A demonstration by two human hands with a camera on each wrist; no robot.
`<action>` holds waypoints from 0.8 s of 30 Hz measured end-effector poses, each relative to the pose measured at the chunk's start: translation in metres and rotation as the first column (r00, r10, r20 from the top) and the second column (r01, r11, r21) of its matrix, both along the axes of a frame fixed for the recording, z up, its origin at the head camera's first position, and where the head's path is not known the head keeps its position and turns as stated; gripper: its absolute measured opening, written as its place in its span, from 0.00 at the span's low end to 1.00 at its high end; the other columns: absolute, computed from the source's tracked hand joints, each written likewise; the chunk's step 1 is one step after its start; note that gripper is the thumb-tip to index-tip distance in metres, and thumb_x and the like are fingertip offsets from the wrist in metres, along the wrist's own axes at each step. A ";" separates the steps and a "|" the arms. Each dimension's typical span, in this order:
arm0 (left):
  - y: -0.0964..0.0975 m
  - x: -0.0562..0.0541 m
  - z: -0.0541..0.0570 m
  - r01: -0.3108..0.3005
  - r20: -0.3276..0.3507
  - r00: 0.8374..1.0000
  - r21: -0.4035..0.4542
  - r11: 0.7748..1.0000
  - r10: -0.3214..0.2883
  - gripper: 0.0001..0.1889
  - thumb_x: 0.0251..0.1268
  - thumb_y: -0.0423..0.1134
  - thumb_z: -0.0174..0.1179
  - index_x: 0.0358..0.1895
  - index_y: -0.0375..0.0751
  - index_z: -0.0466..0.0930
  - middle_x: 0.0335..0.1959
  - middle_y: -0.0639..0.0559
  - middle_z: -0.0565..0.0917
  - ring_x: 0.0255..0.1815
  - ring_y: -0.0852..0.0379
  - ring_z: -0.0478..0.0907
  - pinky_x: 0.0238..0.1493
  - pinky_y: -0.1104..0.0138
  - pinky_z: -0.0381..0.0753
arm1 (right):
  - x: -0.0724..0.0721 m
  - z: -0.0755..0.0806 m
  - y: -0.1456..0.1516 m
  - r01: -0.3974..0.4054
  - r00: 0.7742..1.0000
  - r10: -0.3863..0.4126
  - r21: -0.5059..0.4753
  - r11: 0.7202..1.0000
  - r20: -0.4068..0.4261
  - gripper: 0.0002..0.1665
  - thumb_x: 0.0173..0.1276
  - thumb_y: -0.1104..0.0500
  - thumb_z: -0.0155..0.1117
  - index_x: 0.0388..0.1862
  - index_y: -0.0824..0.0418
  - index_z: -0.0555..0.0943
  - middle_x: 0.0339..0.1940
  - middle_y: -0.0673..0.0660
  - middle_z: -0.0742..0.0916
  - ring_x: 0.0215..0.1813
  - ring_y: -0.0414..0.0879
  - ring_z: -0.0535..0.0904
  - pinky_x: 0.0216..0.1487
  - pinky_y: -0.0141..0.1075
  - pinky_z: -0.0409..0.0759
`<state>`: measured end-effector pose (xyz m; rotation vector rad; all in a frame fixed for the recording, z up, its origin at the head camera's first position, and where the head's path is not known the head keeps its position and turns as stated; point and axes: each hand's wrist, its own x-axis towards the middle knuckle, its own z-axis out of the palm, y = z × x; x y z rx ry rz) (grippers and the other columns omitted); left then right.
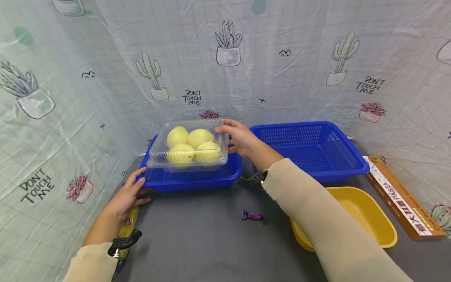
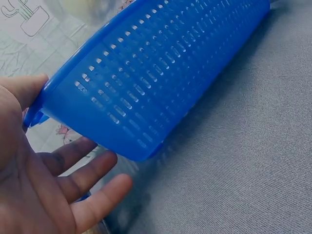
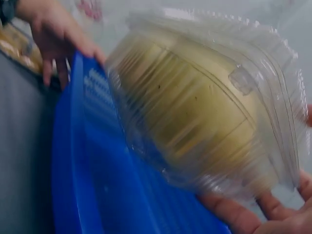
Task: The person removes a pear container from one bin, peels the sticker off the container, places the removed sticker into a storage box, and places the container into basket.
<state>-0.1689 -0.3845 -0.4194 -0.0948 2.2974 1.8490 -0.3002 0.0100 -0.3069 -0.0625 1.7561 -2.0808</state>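
My right hand [image 1: 241,139] grips the right end of a clear plastic clamshell box [image 1: 160,156] with several round, pale yellow fruits [image 1: 201,138] inside. The box is tilted above the left blue basket [image 1: 197,184]; in the right wrist view its ridged lid [image 3: 273,63] faces the camera. At the basket's left front corner, my left hand [image 1: 125,197] holds the rim. The left wrist view shows the thumb on the rim of the basket [image 2: 146,73], with the other visible fingers spread below and beside its end wall.
Another blue basket [image 1: 347,170] stands at the back right. In front of it is a yellow tub [image 1: 370,203], partly behind my right forearm, beside a long pasta box [image 1: 401,196]. A purple-wrapped candy [image 1: 253,216] lies mid-table. A yellow package [image 1: 132,219] sits under my left wrist.
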 end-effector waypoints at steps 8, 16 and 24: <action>0.002 0.002 -0.001 -0.007 0.047 0.999 0.007 1.000 0.007 0.33 0.92 0.54 0.37 0.89 0.59 0.36 0.87 0.30 0.39 0.80 0.22 0.56 0.64 0.40 0.80 | -0.016 -0.037 -0.020 0.047 0.999 -0.047 0.063 0.997 0.001 0.46 0.70 0.56 0.75 0.84 0.48 0.68 0.78 0.58 0.75 0.72 0.66 0.77 0.59 0.63 0.83; 0.003 0.001 0.002 -0.003 0.050 0.999 -0.007 1.000 0.004 0.32 0.92 0.53 0.34 0.89 0.60 0.36 0.87 0.30 0.44 0.79 0.24 0.58 0.63 0.42 0.82 | -0.022 -0.050 -0.037 0.018 0.999 -0.011 0.195 0.981 -0.036 0.43 0.71 0.52 0.75 0.83 0.49 0.69 0.82 0.59 0.70 0.75 0.69 0.72 0.57 0.65 0.83; 0.004 0.003 0.007 -0.005 0.053 0.999 -0.037 0.999 0.007 0.33 0.92 0.54 0.34 0.90 0.59 0.36 0.86 0.29 0.46 0.78 0.24 0.60 0.63 0.41 0.80 | -0.032 -0.051 -0.038 -0.115 0.992 0.123 0.218 0.969 -0.020 0.49 0.75 0.49 0.73 0.88 0.46 0.59 0.87 0.58 0.63 0.81 0.68 0.63 0.62 0.65 0.81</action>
